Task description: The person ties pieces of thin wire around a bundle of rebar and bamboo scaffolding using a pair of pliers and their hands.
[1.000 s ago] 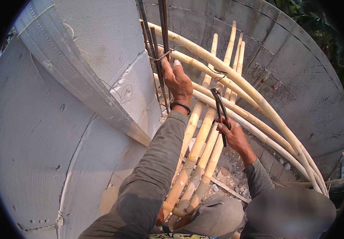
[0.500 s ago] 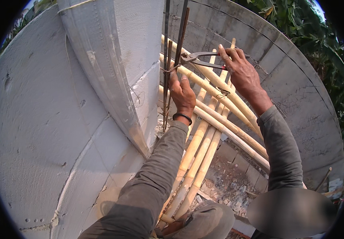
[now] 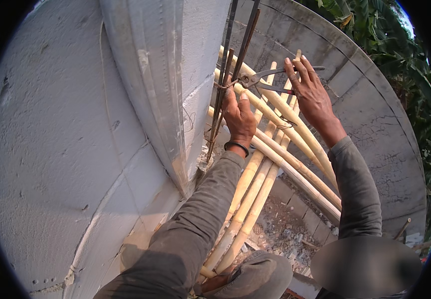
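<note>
A pair of steel pincers (image 3: 248, 80) with a red mark on one handle is in my right hand (image 3: 315, 97). Its handles are spread, and my fingers stretch over the upper one. The jaws sit against upright rusty steel rods (image 3: 247, 42), where a thin bent tie (image 3: 219, 86) crosses them. Just below the jaws, my left hand (image 3: 240, 119) closes on the rods by this tie, thumb upward and fingertips partly hidden behind the steel. A dark band (image 3: 237, 146) circles my left wrist.
Crossed bamboo poles (image 3: 248, 204) lie beneath my hands, with a wire loop (image 3: 286, 122) on them. A grey block wall (image 3: 61, 124) with a metal channel (image 3: 153, 84) rises at left. Behind stands a curved-looking concrete wall (image 3: 380, 114). Rubble (image 3: 280, 219) covers the ground; leaves (image 3: 400, 65) hang at upper right.
The view has shifted, so rods, wall and hands appear farther right. My right fingers have straightened and loosened on the pincers' upper handle. My left hand keeps its place by the tie.
</note>
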`<state>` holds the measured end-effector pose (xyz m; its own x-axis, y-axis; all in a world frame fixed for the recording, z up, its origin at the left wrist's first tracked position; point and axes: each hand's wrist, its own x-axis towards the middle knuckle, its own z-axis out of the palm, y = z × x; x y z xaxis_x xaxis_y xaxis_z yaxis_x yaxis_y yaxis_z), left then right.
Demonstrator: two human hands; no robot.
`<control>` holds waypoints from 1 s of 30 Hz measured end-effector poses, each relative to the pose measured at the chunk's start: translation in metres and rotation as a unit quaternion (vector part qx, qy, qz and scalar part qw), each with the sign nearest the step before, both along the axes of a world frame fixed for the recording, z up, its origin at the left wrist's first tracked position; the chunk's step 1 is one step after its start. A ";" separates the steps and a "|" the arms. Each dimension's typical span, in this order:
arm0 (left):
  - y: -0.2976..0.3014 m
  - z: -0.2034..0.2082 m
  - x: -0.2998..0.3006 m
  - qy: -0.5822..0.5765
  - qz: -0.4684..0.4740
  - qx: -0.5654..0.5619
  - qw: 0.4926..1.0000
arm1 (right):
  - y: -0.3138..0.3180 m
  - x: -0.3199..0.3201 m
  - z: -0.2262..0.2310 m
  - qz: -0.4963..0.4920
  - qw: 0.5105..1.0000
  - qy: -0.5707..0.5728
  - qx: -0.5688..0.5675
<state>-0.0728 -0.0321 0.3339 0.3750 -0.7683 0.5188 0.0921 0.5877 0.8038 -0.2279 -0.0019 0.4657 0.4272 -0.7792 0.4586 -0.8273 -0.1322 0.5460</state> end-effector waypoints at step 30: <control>0.007 0.010 0.000 -0.021 0.033 -0.002 0.999 | 0.043 0.040 0.005 -0.062 0.662 -0.573 0.479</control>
<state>-0.0723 -0.0250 0.3434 0.4026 -0.7403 0.5385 0.0184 0.5947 0.8038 -0.1876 0.0406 0.4706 0.1330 -0.9435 -0.3034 -0.6631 0.1428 -0.7348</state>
